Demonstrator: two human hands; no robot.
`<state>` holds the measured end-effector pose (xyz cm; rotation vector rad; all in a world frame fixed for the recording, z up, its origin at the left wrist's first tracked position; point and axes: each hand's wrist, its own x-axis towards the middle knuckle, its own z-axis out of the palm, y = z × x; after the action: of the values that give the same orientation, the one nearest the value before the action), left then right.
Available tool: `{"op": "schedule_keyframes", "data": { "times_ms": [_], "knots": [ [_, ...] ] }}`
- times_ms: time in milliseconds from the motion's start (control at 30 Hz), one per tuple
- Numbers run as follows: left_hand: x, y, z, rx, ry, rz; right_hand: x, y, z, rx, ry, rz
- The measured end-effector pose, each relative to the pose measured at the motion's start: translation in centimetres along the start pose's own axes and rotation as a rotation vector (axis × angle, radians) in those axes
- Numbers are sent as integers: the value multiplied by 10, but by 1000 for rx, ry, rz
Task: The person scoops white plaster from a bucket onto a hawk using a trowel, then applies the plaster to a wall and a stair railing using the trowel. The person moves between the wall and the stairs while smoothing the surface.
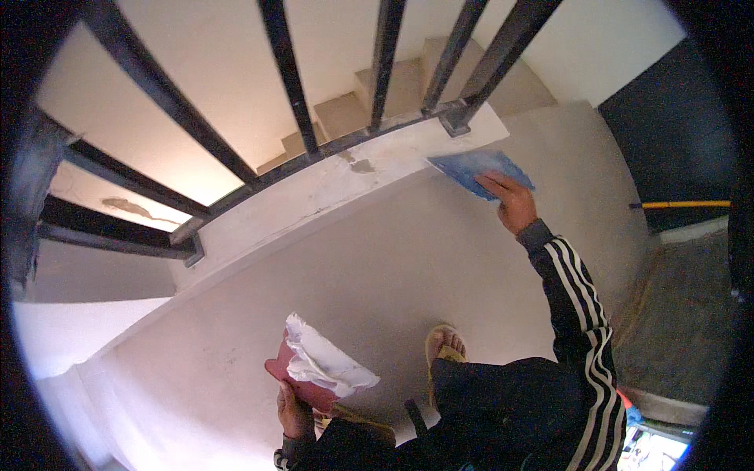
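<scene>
Low in front of me, my left hand [293, 410] grips the edge of a dull red putty board [312, 395]. A thick, ragged heap of white putty [328, 363] covers much of its top. Farther out to the right, my right hand [514, 204] is closed round a flat blue putty scraper [475, 168], with fingers laid along the blade. The scraper's left corner is at the side of the white ledge [416, 153], near its right end; whether it touches cannot be told. Grey patches [357, 163] mark the ledge's top.
A black metal railing [292, 86] rises from the ledge, with stair steps [338, 114] beyond it. My sandalled foot [446, 344] stands on the pale floor [259, 298]. A dark panel with a yellow bar [687, 205] is at the right. Something bright [652, 450] lies at lower right.
</scene>
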<state>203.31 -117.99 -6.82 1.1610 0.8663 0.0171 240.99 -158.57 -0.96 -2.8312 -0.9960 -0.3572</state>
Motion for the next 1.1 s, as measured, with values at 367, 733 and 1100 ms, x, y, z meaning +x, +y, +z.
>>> {"op": "schedule_keyframes", "data": {
  "times_ms": [367,733,1100],
  "knots": [
    [9,1,4,61,-31,-4,26,-31,13,7,-36,-107],
    [19,-19,-57,-206,-277,-199,74,-55,-45,-65,-250,238],
    [6,48,-13,201,-134,-139,113,-81,-27,-221,-254,323]
  ]
}}
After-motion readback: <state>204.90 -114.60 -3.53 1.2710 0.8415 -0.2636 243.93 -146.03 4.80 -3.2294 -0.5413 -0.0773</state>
